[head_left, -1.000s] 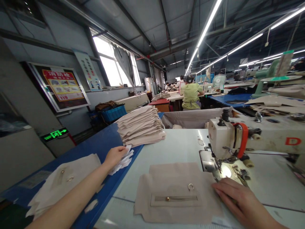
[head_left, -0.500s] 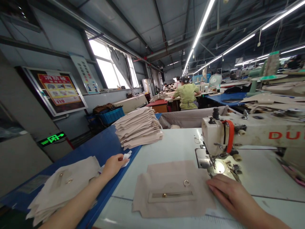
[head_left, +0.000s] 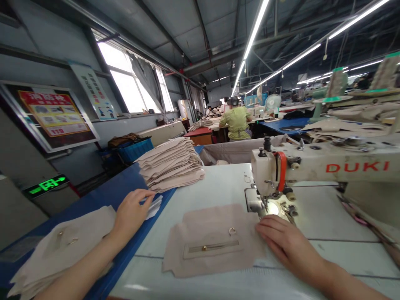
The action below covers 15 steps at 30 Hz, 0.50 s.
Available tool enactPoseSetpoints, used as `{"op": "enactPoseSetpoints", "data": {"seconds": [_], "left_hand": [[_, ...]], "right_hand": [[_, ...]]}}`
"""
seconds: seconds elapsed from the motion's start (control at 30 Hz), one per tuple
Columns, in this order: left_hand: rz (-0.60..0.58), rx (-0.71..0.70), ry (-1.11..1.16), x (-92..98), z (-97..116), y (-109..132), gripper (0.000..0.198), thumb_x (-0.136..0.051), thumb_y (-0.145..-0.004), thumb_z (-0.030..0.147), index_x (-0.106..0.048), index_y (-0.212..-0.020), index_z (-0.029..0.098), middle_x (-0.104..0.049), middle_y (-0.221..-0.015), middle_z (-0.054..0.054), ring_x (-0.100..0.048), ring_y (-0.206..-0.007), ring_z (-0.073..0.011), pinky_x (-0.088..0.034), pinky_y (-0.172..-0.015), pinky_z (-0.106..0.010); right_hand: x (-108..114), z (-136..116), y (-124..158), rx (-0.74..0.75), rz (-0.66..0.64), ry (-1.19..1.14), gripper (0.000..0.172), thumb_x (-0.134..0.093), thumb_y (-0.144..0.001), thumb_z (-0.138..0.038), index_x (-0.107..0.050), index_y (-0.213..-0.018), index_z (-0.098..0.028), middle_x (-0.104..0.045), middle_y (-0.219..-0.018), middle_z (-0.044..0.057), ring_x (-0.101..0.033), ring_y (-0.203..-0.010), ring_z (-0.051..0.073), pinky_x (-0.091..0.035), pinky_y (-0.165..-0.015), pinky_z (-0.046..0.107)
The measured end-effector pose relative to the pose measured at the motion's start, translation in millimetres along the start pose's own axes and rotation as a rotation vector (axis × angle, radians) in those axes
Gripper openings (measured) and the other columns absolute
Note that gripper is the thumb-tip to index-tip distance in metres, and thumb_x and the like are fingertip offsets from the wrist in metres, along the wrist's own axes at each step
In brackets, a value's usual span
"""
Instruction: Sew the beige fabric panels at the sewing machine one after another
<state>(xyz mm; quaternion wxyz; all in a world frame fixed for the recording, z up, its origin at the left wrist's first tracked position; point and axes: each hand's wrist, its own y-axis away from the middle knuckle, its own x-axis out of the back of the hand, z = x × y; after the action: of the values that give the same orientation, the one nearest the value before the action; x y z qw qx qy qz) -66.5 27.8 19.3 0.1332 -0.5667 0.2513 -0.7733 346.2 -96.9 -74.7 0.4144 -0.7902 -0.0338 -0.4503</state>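
Note:
A beige fabric panel [head_left: 218, 221] lies flat on the pale sewing table, bearing a zipper [head_left: 215, 246] with a gold pull and a small metal ring [head_left: 231, 231]. My right hand [head_left: 281, 239] rests on its right edge, fingers stretched out, just in front of the needle area. Over on the blue surface, my left hand [head_left: 131, 212] has thumb and fingertips pinched together above several white paper-like slips [head_left: 154, 207]; what is between the fingertips is too small to make out. A stack of similar zippered panels [head_left: 78, 233] lies beneath and beside my left forearm.
To the right stands a sewing machine [head_left: 306, 162] with its lamp lit at the needle plate. A tall pile of beige fabric pieces [head_left: 171, 162] sits at the back left of the table. A fabric-lined bin [head_left: 237, 152] and a seated co-worker [head_left: 237, 121] are beyond.
My left hand has come up off the white slips, which it was gripping before and which now lie below its fingers. The view has shifted right. My right hand stays at the panel's edge.

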Motion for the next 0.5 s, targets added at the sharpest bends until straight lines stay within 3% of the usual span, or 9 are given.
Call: {"op": "enactPoseSetpoints", "data": {"seconds": [0.13,0.23,0.37,0.5], "left_hand": [[0.075,-0.515,0.069,-24.3,59,16,0.031,-0.045,-0.092,0.034,-0.071,-0.084,0.02,-0.073,-0.097,-0.01,-0.066,-0.098,-0.0262,-0.052,-0.094,-0.041],[0.095,-0.792,0.115,-55.6,119,40,0.031,-0.04,-0.096,0.018,-0.07,-0.09,0.016,-0.073,-0.094,-0.009,-0.067,-0.091,-0.0214,-0.056,-0.086,-0.034],[-0.015,-0.889,0.121,-96.1,184,65,0.027,-0.045,-0.089,0.001,-0.068,-0.087,0.015,-0.072,-0.089,-0.007,-0.067,-0.085,-0.0202,-0.057,-0.084,-0.034],[-0.166,-0.886,0.062,-119.6,207,72,0.023,-0.052,-0.083,-0.003,-0.066,-0.081,0.016,-0.07,-0.082,-0.005,-0.067,-0.078,-0.0223,-0.059,-0.074,-0.036]], "right_hand": [[13,-18,3,-0.025,-0.178,-0.026,0.027,-0.046,-0.097,-0.015,-0.067,-0.113,-0.016,-0.07,-0.115,0.011,-0.061,-0.113,0.024,-0.048,-0.104,0.039],[19,-29,12,-0.11,-0.328,-0.06,0.027,-0.053,-0.096,-0.021,-0.066,-0.119,-0.017,-0.066,-0.127,0.01,-0.057,-0.122,0.025,-0.044,-0.109,0.039],[22,-36,23,-0.174,-0.398,-0.053,0.04,-0.054,-0.097,-0.027,-0.058,-0.134,-0.014,-0.057,-0.141,0.012,-0.05,-0.132,0.027,-0.036,-0.115,0.04],[24,-36,21,-0.199,-0.404,-0.038,0.039,-0.055,-0.097,-0.029,-0.06,-0.132,-0.013,-0.057,-0.141,0.013,-0.05,-0.132,0.027,-0.033,-0.117,0.038]]}}
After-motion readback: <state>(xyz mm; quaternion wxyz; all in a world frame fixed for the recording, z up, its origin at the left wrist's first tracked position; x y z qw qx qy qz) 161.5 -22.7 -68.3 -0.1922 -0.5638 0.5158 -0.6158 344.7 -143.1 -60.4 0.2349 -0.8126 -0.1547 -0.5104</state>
